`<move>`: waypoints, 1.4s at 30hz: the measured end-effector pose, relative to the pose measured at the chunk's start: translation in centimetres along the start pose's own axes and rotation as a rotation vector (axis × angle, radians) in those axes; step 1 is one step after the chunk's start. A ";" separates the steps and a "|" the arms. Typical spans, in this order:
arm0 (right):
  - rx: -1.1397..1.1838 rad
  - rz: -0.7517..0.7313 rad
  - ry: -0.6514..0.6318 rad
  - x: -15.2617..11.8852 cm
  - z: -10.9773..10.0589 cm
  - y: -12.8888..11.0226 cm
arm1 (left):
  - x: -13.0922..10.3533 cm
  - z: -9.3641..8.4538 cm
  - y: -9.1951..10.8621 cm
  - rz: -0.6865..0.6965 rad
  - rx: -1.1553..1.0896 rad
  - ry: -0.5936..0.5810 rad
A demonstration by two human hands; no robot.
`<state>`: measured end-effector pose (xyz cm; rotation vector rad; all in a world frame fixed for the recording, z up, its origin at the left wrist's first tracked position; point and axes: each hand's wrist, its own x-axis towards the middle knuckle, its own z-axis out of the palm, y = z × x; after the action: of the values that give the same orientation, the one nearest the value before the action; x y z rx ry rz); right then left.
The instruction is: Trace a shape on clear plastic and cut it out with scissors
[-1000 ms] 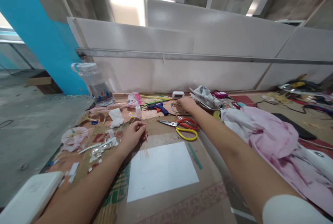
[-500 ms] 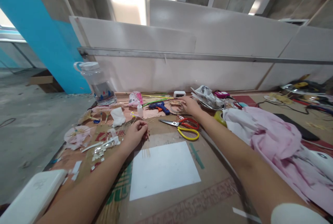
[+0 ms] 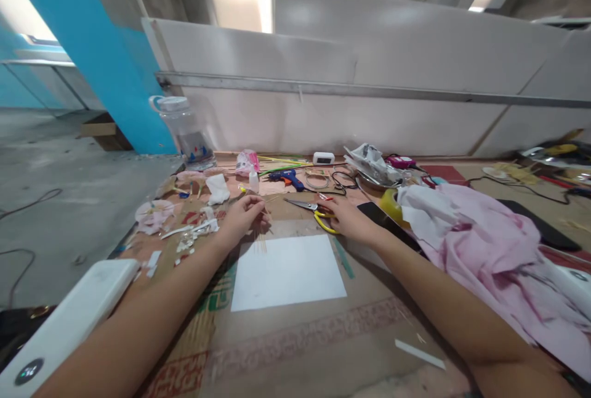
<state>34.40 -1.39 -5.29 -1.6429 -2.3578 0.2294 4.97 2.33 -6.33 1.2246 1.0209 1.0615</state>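
My left hand (image 3: 245,220) is closed in a pinch above the far left corner of a white sheet of paper (image 3: 290,275). Several thin bamboo strips (image 3: 261,243) stick out from under its fingers, over the paper's edge. To the right, my right hand (image 3: 349,219) is closed on the handles of a pair of scissors (image 3: 310,206), covering much of them; one loop shows yellow, a bit of the other red. The scissor blades lie pointing left toward my left hand. A blue glue gun (image 3: 287,178) rests just beyond the scissors.
A water bottle (image 3: 191,136) stands at the back left. Paper scraps and a small white bottle (image 3: 253,181) lie near my left hand. On the right are yellow tape (image 3: 392,206), a dark phone-like slab (image 3: 385,223) and pink cloth (image 3: 471,231). A white box-shaped device (image 3: 87,305) sits front left.
My right hand has come back from beside the wire coil behind the glue gun to the scissor handles. My left hand stays with the strips. The view has shifted slightly.
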 end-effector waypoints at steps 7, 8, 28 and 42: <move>0.009 -0.016 0.019 -0.7 0.3 0.2 | -2.5 1.9 1.3 0.015 0.016 -0.054; 0.008 -0.025 0.010 -0.8 0.0 0.2 | -2.6 2.0 1.1 0.011 0.025 -0.063; -0.237 0.333 0.098 6.9 -2.7 9.5 | -3.1 0.8 -1.2 -0.026 0.006 -0.046; -0.308 0.357 0.051 8.4 -1.7 9.5 | -2.7 0.7 -1.4 -0.044 0.061 -0.049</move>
<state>40.62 9.77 -5.24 -2.1811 -2.1289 -0.1182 5.12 -0.53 -7.56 1.2652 1.0443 0.9681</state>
